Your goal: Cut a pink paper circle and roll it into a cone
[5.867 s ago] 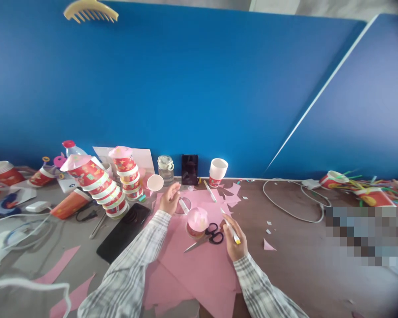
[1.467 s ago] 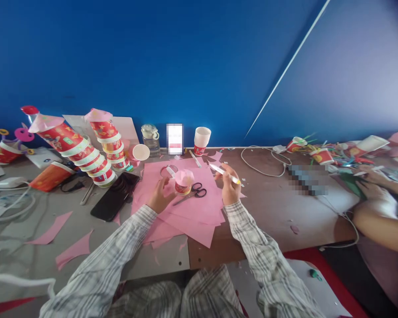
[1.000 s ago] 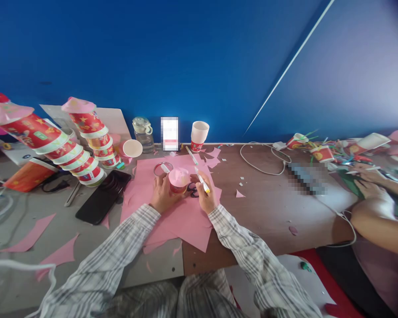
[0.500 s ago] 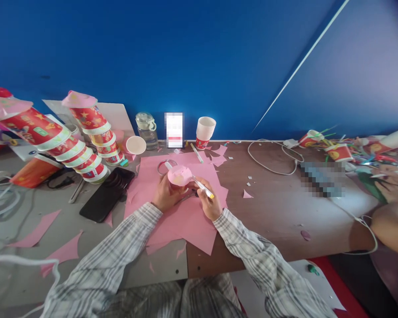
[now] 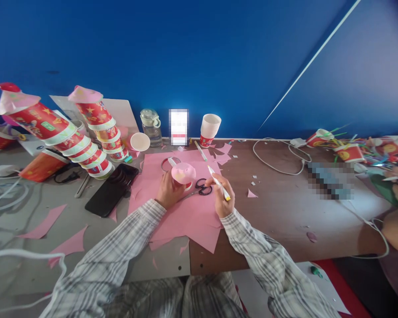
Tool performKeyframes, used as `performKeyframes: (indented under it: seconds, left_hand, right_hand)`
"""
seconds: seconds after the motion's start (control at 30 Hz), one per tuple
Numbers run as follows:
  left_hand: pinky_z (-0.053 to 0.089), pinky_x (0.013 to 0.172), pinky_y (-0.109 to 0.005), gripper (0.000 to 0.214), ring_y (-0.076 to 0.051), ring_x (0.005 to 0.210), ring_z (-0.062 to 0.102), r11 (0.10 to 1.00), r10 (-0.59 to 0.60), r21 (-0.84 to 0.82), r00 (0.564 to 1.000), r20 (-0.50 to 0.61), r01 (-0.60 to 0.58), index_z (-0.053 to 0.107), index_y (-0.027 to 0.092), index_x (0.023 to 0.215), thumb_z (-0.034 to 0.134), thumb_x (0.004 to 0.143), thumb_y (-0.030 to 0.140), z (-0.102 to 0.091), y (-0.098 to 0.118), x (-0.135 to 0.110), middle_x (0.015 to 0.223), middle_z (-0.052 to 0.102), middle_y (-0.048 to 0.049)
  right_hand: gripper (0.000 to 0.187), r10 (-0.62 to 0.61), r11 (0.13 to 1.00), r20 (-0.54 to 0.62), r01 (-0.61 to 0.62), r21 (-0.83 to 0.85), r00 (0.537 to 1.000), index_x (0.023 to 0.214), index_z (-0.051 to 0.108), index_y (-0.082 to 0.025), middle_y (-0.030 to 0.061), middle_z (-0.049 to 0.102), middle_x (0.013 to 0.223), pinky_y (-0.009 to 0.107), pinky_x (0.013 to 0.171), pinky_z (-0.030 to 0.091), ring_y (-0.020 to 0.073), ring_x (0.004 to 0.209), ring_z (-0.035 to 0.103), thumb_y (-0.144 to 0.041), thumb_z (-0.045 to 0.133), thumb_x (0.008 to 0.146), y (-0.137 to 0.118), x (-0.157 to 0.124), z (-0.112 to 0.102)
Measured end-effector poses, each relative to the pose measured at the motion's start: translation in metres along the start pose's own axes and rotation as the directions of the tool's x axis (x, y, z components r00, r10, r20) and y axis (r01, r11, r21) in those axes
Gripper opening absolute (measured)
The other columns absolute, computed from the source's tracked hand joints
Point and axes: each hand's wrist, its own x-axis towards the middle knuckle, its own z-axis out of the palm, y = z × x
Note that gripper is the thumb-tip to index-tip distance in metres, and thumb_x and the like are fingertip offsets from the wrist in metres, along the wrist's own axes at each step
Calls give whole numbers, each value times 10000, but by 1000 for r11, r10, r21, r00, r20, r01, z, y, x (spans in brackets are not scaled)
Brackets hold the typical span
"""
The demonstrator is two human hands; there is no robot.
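Left hand (image 5: 168, 191) curls around one pink-topped cup (image 5: 183, 172); right hand (image 5: 224, 205) grips one marker (image 5: 224, 191).
The cup is over pink paper (image 5: 182, 221), beside one pair of scissors (image 5: 196, 192); two cup towers (image 5: 64, 140) stand farther left.

Scissors (image 5: 198, 191) lie on paper (image 5: 182, 223), right of cup (image 5: 183, 174) (bottle (image 5: 151, 132) behind).

The only view looks from the wearer's head, forward and down over the nearby plaid-clothed lap (image 5: 152, 297) and flat grey-and-brown desk (image 5: 278, 216), facing an upright blue partition (image 5: 185, 57).
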Motion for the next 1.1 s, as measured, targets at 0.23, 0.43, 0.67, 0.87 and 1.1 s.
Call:
performKeyframes:
  seconds: [0.23,0.43,0.67,0.87,1.1]
  left_hand:
    - [479,636,-376,332,-200,672,516,999,47,22,999,-1,-46,476,195,929,596,622,232,0,3,0,713,512,-31]
    - [488,678,-375,375,-210,765,542,998,13,-57,996,90,-8,457,207,1005,569,647,211,-1,3,-1,822,548,-51]
    - [450,809,-403,537,-240,943,506,997,-26,-63,994,102,33,416,221,1081,653,606,301,3,-6,-2,1002,531,-67]
    - [447,787,-402,476,-237,897,512,998,-43,-36,995,88,46,447,212,1040,649,613,272,4,-9,-3,945,541,-65]
    - [440,799,-415,474,-246,915,510,999,-29,-43,995,97,33,444,203,1035,648,615,286,3,-9,-3,967,537,-81]
  right_hand:
    - [490,-122,991,217,131,-27,969,1320,932,-238,113,925,955,475,677,796,313,792,903,-675,756,1187,-17,-4,-3]
    - [445,17,999,201,-7,-49,979,1296,868,-256,119,962,1018,454,664,792,297,743,903,-673,804,1152,-24,-8,-4]
    - [285,-153,984,240,171,-55,959,1226,882,-248,93,921,922,434,647,730,283,699,862,-497,751,1184,-31,-1,-2]
    - [236,-212,969,221,234,-78,952,1180,900,-277,48,844,772,501,718,764,330,771,880,-446,738,1157,-30,-2,-3]
    - [308,-139,974,247,177,-139,959,1066,915,-290,61,823,740,563,748,780,352,764,869,-538,736,1103,-27,-3,-3]
